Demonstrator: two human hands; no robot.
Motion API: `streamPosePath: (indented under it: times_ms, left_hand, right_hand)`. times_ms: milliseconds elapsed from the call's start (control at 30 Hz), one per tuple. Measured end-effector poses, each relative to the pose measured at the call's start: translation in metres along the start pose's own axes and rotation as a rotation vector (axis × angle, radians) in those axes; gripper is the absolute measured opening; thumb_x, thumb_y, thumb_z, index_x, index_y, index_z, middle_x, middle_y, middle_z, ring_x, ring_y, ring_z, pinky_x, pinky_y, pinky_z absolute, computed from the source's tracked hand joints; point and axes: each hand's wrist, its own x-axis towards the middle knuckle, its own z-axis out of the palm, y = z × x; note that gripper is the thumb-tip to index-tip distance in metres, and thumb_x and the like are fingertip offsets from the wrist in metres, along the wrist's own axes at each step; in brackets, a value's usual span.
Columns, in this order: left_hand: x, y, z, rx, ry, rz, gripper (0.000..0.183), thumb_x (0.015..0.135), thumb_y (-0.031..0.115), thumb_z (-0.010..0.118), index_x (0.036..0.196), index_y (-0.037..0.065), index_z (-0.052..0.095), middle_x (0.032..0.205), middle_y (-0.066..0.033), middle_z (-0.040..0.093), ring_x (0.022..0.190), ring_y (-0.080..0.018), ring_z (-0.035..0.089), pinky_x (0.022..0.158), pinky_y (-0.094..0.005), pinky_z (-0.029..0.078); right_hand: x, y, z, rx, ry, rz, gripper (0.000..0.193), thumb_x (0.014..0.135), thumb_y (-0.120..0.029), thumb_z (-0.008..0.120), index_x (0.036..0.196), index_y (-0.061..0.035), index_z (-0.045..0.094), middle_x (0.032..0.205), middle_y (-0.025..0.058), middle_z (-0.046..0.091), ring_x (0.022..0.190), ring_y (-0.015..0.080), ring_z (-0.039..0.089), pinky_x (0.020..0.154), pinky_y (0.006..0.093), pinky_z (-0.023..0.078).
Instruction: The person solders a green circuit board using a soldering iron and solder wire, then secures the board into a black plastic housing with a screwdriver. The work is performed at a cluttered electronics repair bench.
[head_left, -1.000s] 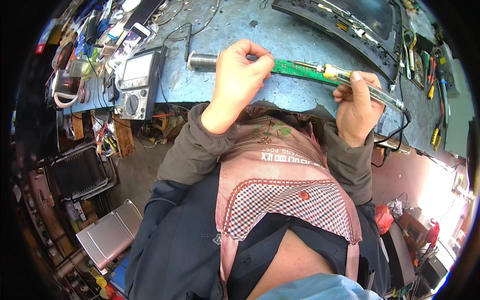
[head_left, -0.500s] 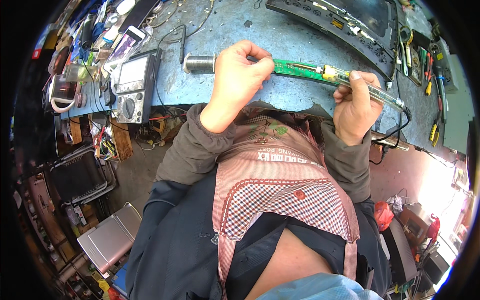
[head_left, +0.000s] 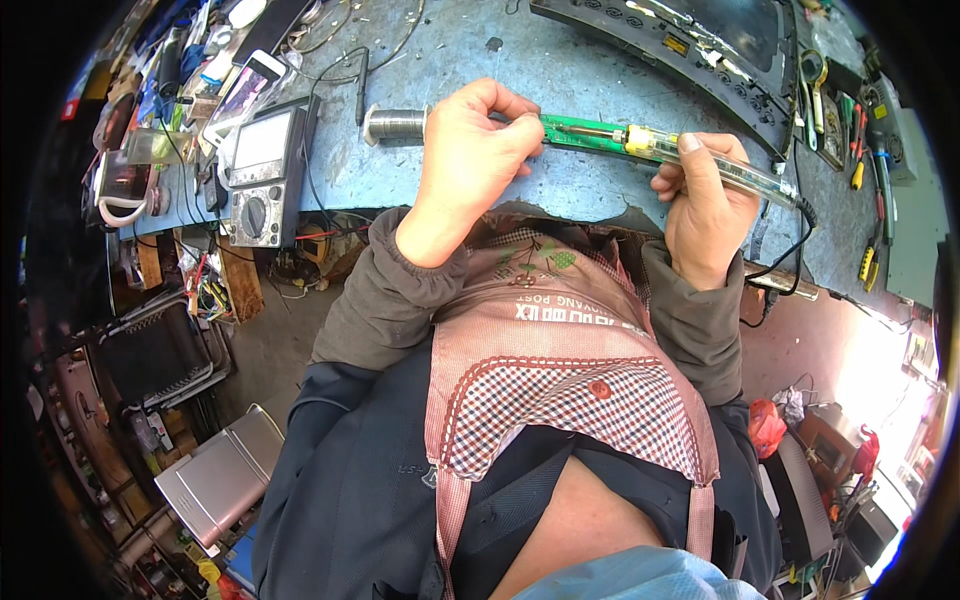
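Note:
My right hand is wrapped round the clear handle of a soldering iron, with a yellow collar and a black cord at its back end. The metal shaft points left over a long, narrow green circuit board on the bench. My left hand is closed in a pinch over the board's left part, and a thin strand that looks like solder wire rises by its fingers. A spool of grey wire lies just left of that hand. The iron's tip is close to my left fingertips; their contact point is hidden.
On the blue bench, an analog multimeter stands left, with a phone and clutter beyond. A black panel or frame lies at the far right. Screwdrivers and a yellow cutter lie near the right edge.
The soldering iron and my right hand have moved left, bringing the shaft nearer to my left fingers. My left hand, the board and the spool have shifted slightly left in view.

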Motion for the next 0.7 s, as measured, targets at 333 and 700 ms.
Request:
streamPosePath:
  times_ms: [333,700]
  left_hand:
    - [0.0,-0.0003,0.0001,0.023,-0.001,-0.002,0.01,0.095,0.004,0.073,0.1,-0.004,0.071,0.114,-0.0153,0.076,0.078,-0.013,0.074,0.059,-0.0245,0.059]
    - [-0.0002,-0.0015,0.0017,0.03,0.008,-0.007,0.01,0.095,0.002,0.072,0.102,-0.005,0.072,0.112,-0.0141,0.077,0.077,-0.013,0.074,0.059,-0.0252,0.059]
  right_hand:
    - [0.0013,-0.0015,0.0005,-0.034,-0.029,0.023,0.017,0.104,-0.017,0.076,0.105,-0.0018,0.068,0.078,0.0077,0.072,0.063,0.0139,0.067,0.059,0.0256,0.049]
    - [0.0007,-0.0005,0.0001,-0.046,-0.034,0.015,0.017,0.105,-0.017,0.074,0.108,-0.002,0.067,0.079,0.0078,0.071,0.063,0.0147,0.067,0.059,0.0263,0.049]
